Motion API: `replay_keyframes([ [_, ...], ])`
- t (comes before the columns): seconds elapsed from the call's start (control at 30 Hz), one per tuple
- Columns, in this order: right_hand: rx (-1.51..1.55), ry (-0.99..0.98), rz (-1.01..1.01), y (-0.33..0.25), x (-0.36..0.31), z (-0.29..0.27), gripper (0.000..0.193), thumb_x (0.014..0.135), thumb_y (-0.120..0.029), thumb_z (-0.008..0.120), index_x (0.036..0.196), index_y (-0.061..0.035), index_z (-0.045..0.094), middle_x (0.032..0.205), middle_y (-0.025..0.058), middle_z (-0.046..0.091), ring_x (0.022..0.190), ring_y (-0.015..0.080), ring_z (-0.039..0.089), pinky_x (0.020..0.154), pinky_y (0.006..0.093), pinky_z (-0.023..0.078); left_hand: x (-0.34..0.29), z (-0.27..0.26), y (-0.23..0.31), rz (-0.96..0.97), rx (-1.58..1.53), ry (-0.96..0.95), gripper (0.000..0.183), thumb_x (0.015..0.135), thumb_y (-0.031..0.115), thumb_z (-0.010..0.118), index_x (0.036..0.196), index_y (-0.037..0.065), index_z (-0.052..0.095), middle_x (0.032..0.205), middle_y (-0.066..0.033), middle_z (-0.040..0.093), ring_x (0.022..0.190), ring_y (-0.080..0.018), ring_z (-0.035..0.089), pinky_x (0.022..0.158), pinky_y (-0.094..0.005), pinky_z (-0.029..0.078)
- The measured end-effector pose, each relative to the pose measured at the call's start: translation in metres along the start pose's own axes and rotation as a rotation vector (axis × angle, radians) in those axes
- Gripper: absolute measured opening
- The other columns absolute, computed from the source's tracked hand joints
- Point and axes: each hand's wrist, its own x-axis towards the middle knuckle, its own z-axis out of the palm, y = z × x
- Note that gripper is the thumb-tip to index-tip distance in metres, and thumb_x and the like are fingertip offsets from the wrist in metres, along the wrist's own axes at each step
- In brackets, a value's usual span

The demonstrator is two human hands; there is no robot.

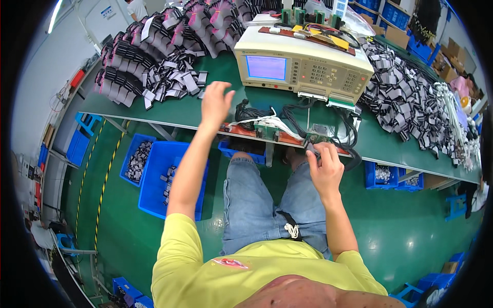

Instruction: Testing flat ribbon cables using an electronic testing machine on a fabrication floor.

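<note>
My left hand (216, 105) is stretched out over the green table, fingers apart and nothing visible in them. Just beyond its fingertips lies the edge of a loose pile of short grey-and-black flat cables (177, 77). My right hand (327, 167) is at the table's front edge with thumb and fingers curled close together. A small dark grey piece (309, 147) shows at its fingertips, too small to make out. Beside it is a green circuit board fixture (319, 134) with black leads. A second small board (267, 132) sits to the left, with white and black wires around it.
A beige bench tester (303, 59) with a lit screen stands mid-table. Bundled flat cables (123, 64) are stacked left; a large heap (400, 97) covers the right. Blue bins (154, 179) with cable pieces stand left below the table edge; others (381, 174) sit below right.
</note>
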Motion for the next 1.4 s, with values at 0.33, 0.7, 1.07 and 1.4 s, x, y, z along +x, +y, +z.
replay_keyframes([
  [0.33, -0.03, 0.004, -0.019, 0.006, -0.001, 0.003, 0.018, 0.091, -0.013, 0.079, 0.102, -0.0055, 0.068, 0.103, 0.0069, 0.069, 0.069, 0.0283, 0.07, 0.06, 0.0371, 0.055, -0.017, 0.04, -0.088, -0.191, 0.117, -0.111, 0.028, 0.088, 0.027, 0.082, 0.098, 0.003, 0.071, 0.114, -0.0147, 0.066, 0.11, -0.0361, 0.061, 0.094, -0.0474, 0.052],
  [0.7, -0.211, -0.31, -0.113, 0.01, 0.01, -0.01, 0.024, 0.093, -0.022, 0.076, 0.089, -0.0041, 0.06, 0.09, 0.0108, 0.06, 0.072, 0.0374, 0.064, 0.06, 0.0465, 0.051, -0.021, 0.036, -0.08, -0.04, 0.141, 0.056, 0.023, 0.089, 0.023, 0.079, 0.1, 0.005, 0.069, 0.106, -0.0115, 0.062, 0.105, -0.0346, 0.059, 0.088, -0.047, 0.049],
  [1.07, -0.215, -0.282, -0.107, 0.012, 0.008, -0.008, 0.023, 0.097, -0.024, 0.071, 0.088, -0.0062, 0.059, 0.088, 0.0111, 0.058, 0.069, 0.0378, 0.065, 0.058, 0.0479, 0.052, -0.02, 0.04, -0.08, -0.063, 0.117, 0.034, 0.023, 0.09, 0.024, 0.079, 0.096, 0.004, 0.07, 0.099, -0.0151, 0.064, 0.098, -0.0374, 0.063, 0.085, -0.048, 0.052],
  [1.4, -0.145, -0.17, -0.141, 0.018, 0.005, 0.006, 0.018, 0.094, -0.018, 0.071, 0.086, -0.0068, 0.059, 0.087, 0.0099, 0.058, 0.069, 0.0346, 0.067, 0.057, 0.0471, 0.053, -0.021, 0.037, -0.094, -0.015, 0.111, 0.024, 0.022, 0.094, 0.023, 0.076, 0.094, 0.002, 0.069, 0.094, -0.0165, 0.064, 0.093, -0.0384, 0.063, 0.081, -0.0476, 0.051],
])
